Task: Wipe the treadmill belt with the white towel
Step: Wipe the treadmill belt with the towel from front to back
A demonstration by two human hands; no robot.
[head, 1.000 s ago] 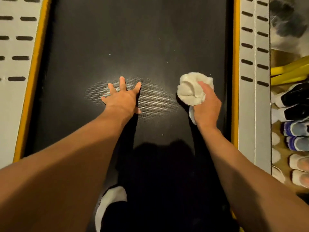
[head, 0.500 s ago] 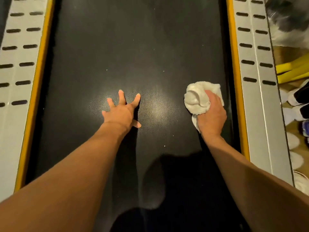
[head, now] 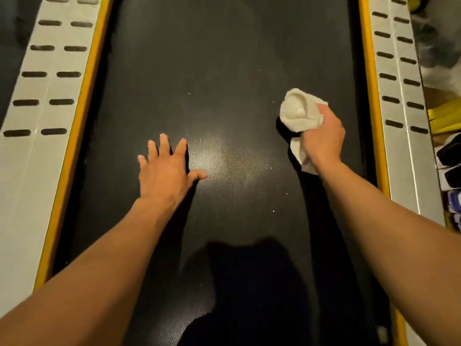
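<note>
The black treadmill belt [head: 224,58] runs down the middle of the view, with small white specks on it. My right hand [head: 323,136] grips a bunched white towel [head: 298,112] and holds it down on the right side of the belt; a loose end of the towel hangs out below my palm. My left hand [head: 166,172] lies flat on the belt left of centre, fingers spread and pointing away from me. A shiny patch of belt lies between the two hands.
Yellow strips [head: 74,146] edge the belt, with grey slotted side rails on the left [head: 32,151] and right [head: 399,121]. Beyond the right rail stand several shoes [head: 450,166] and a yellow object [head: 444,118]. My shadow falls on the near belt.
My right hand has slid the towel forward along the right side of the belt. My left hand stays planted flat on the belt. The view has tilted further up the belt.
</note>
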